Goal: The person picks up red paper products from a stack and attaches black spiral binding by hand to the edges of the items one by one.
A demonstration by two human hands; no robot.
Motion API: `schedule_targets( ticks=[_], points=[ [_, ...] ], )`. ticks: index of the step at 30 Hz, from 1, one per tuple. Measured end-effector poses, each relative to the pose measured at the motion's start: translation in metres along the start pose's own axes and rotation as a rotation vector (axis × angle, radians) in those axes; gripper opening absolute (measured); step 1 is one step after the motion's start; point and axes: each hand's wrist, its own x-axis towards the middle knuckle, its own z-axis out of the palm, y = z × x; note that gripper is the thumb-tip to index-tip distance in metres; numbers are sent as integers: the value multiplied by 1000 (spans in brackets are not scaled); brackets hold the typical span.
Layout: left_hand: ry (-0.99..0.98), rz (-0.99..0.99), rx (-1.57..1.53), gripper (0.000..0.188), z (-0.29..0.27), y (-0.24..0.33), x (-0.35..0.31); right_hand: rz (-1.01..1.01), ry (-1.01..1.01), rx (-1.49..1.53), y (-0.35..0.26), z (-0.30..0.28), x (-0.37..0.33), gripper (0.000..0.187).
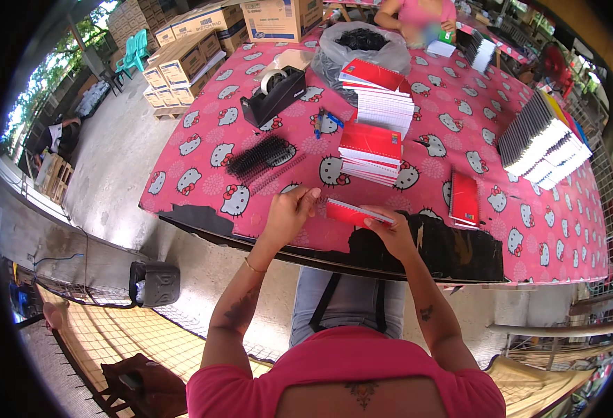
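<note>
A small red notebook [348, 213] is in my right hand [390, 233], with fingers and thumb closed around its right end. It is tilted, with its bound edge toward the far side. My left hand [292, 212] is closed in a pinch by the notebook's left end; what sits between its fingertips is too small to make out. Beyond my left hand lies a bunch of black spiral binding coils [259, 157], with a single loose coil [278, 173] beside it. A stack of red notebooks [370, 143] stands just beyond the held one.
A taller notebook stack [383, 104] stands farther back, beside a plastic bag [327, 59] of black coils. A tape dispenser [276, 97] and pens [324, 122] lie left. Rightward are a finished-looking red notebook [464, 198] and bound stacks [540, 143]. Another person [425, 17] works across the table.
</note>
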Motion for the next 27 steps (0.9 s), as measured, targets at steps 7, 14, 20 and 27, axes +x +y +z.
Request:
schedule_targets(
  ticks=[7, 14, 20, 27],
  points=[
    [-240, 449, 144, 19, -19, -2, 14, 2, -16, 12, -4, -4, -5, 27],
    [-30, 487, 626, 60, 3, 29, 0, 65, 36, 3, -25, -1, -11, 28],
    [98, 528, 767, 82, 61, 2, -57, 87, 89, 42, -28, 7, -13, 29],
    [102, 525, 766, 77, 78, 13, -63, 161, 144, 178, -32, -4, -14, 32]
  ],
)
